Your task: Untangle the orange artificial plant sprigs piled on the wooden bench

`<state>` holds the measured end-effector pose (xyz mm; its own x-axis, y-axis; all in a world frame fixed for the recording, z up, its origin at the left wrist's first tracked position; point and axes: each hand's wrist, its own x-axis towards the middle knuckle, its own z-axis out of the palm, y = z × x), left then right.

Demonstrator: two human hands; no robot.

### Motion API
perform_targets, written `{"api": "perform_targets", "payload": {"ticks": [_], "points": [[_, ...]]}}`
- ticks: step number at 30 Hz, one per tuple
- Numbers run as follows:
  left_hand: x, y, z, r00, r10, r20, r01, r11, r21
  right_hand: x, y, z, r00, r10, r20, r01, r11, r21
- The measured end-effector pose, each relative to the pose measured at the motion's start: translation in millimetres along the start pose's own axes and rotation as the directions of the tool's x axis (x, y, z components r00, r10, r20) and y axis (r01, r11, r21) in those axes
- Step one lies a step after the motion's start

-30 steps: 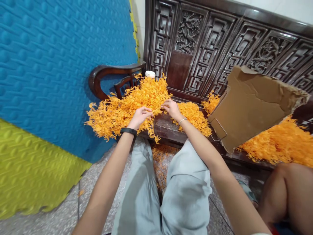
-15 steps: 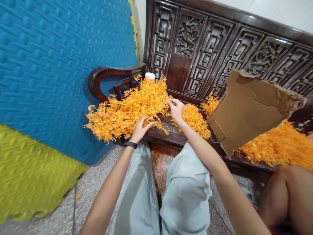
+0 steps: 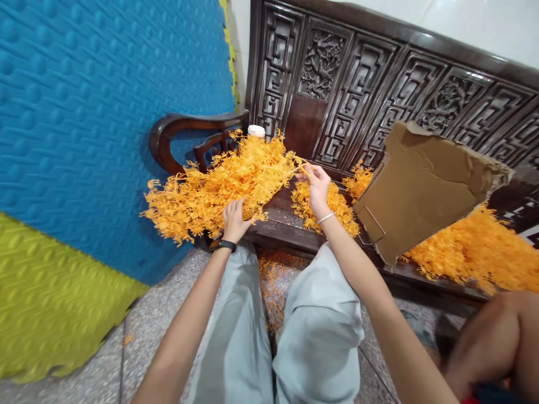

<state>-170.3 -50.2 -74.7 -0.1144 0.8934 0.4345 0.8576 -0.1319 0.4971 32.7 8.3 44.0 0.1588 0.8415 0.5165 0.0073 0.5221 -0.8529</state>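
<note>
A large heap of orange plastic sprigs lies on the dark wooden bench, its left end hanging past the armrest. My right hand pinches the end of an orange strand at the heap's right side; the strand runs back into the heap. My left hand rests against the heap's front edge with thumb and fingers apart. Just right of the heap is a smaller orange pile, beneath and beside my right wrist.
A torn cardboard piece leans on the bench, with another orange pile beyond it. A white round object stands behind the heap. Another person's bent leg is at lower right. Orange scraps lie on the floor.
My right hand has moved right, drawing the strand outward from the heap. My left hand has shifted slightly left against the heap.
</note>
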Motion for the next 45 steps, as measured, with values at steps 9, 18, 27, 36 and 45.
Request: {"api": "perform_targets", "payload": {"ticks": [9,18,27,36,45], "points": [[5,47,-57.3,0.999,-0.024,0.043,0.028,0.995,-0.1,-18,-20,-12,0.983,-0.064,0.173,0.079,0.994,-0.078],[5,101,-68.7,0.949,0.025,0.315,0.259,0.507,-0.822,-42,-46,-38,0.846,-0.219,0.487,0.335,0.927,-0.165],[-7,113,-57.0,0.964,-0.005,0.267,0.264,-0.122,-0.957,-60,-63,-37,0.725,-0.228,0.65,0.402,0.906,-0.131],[-38,110,-71.1,0.972,-0.191,0.135,0.128,-0.047,-0.991,-58,-52,-43,0.804,-0.084,0.589,0.175,0.98,-0.098],[-79,117,-51.5,0.942,-0.159,0.294,0.316,0.134,-0.939,-62,-49,-25,0.883,0.066,0.465,-0.036,0.997,-0.073]]}}
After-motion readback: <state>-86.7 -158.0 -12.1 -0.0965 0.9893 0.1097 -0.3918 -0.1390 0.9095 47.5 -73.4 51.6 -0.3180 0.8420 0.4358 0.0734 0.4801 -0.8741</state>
